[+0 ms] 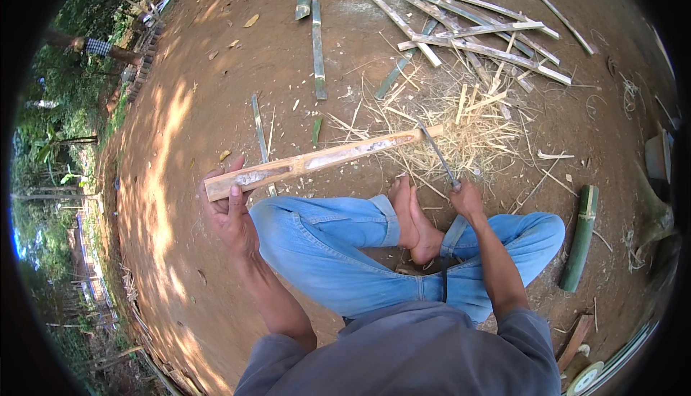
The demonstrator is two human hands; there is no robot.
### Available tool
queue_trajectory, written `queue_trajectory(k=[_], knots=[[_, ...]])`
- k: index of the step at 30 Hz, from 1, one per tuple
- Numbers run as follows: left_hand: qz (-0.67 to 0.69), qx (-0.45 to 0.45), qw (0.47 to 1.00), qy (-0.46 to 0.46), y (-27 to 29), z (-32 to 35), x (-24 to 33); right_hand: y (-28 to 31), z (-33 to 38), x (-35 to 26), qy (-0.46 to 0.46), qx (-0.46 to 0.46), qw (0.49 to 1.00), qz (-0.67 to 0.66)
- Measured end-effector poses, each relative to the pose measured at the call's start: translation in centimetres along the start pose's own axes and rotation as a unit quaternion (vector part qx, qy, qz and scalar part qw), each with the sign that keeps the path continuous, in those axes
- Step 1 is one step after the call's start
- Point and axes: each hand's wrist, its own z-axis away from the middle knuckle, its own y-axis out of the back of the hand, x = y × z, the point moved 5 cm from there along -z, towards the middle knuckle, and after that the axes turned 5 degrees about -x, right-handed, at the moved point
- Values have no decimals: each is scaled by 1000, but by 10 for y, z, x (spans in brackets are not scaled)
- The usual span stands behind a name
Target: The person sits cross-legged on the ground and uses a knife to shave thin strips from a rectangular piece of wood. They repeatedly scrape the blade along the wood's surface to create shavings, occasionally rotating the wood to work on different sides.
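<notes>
The left hand [229,212] grips the near-left end of a split bamboo slat [317,160] that runs across above the knees. The right hand [466,198] is closed on a knife [437,155], its blade touching the slat's far right end, over a heap of shavings [461,119]

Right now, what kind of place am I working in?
Probably an outdoor yard used for splitting bamboo: bare dirt ground, a pile of split bamboo strips and shavings, with trees along the left edge.
</notes>
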Motion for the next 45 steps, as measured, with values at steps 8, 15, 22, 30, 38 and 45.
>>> queue_trajectory(k=[8,15,22,30,38,45], knots=[[-109,-67,992,-1,-16,-8,38,30,85,-114,74,13,989,-125],[-113,-61,991,-43,-38,27,54,25,171,-216,308,-74,947,-57],[-101,-41,993,-42,-31,45,50,16,159,-188,235,-145,957,-92],[-121,-41,991,-45,-30,49,49,23,141,-148,168,-39,980,-100],[-139,-50,987,-63,-35,47,51,25,85,-95,60,30,996,-56],[-164,-51,983,-59,-34,51,57,20,120,-119,171,-40,982,-64]])
